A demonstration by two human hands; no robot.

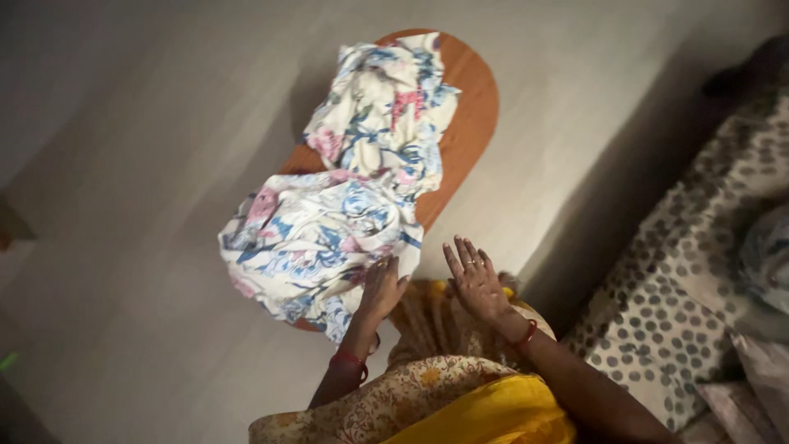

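Floor pale grey, oval wooden table (472, 99) under crumpled floral cloth (345, 197) — left hand (380, 289) touches it, right hand (477, 284) hovers, fingers apart — spotted bedding (682, 288) right.

A small oval wooden table (472, 107) with a reddish-brown top stands on a plain grey floor (123, 247). Directly on it lies a crumpled floral cloth (345, 205), white with blue and pink flowers, which covers most of the top and hangs over its near and left edges. The right side and far rim of the top are bare.
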